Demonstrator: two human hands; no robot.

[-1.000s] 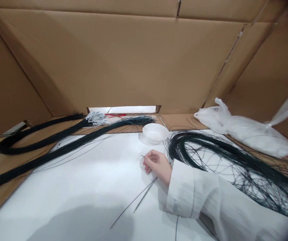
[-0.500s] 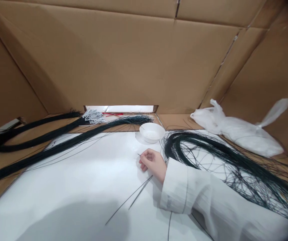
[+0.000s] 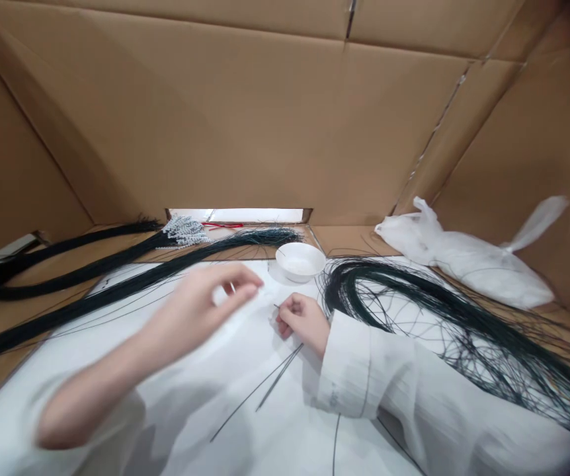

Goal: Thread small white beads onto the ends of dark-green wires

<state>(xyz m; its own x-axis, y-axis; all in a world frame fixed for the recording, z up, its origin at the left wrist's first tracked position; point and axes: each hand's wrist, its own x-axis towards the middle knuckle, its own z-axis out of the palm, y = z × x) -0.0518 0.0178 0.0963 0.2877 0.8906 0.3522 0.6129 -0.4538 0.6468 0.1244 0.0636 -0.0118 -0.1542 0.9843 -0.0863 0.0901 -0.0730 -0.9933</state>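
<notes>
My right hand (image 3: 305, 320) is pinched around thin dark wires (image 3: 278, 383). A short tip pokes out above the fingers, and longer lengths trail down below the hand. My left hand (image 3: 215, 301), blurred by motion, is left of it with thumb and forefinger tips close together. Anything between those tips is too small to make out. Just beyond both hands stands a white bowl (image 3: 301, 263); what it contains I cannot tell.
Long bundles of dark wire (image 3: 116, 294) lie at left, one with white beaded ends (image 3: 186, 230). A looped wire bundle (image 3: 444, 297) spreads at right. Behind it rests a white plastic bag (image 3: 488, 261). Cardboard walls (image 3: 245, 119) surround the white work surface (image 3: 131, 330).
My left hand has come into view from the lower left and reached close to the right hand. The right hand and its wires have hardly moved.
</notes>
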